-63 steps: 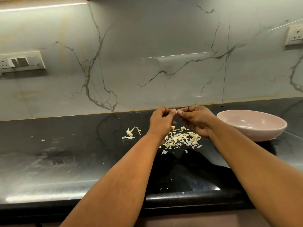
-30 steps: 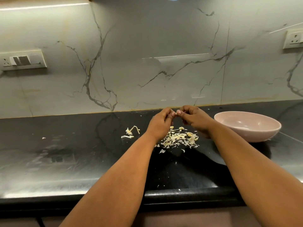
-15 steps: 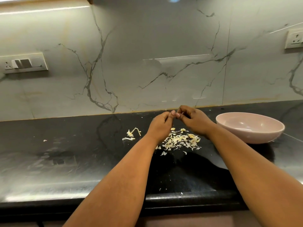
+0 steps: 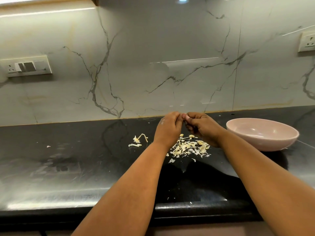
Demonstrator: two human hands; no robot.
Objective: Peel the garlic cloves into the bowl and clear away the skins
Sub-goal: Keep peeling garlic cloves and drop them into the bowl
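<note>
No legible writing anywhere in the frame.

The switch plate point(image 4: 25, 68) at the left of the frame and the socket plate point(image 4: 307, 41) at the upper right carry no readable marks, the pink bowl point(image 4: 262, 135) at the right is plain, and neither the veined wall panel point(image 4: 170, 57) nor the black counter point(image 4: 76, 150) shows a label, brand, number or sign.
</note>
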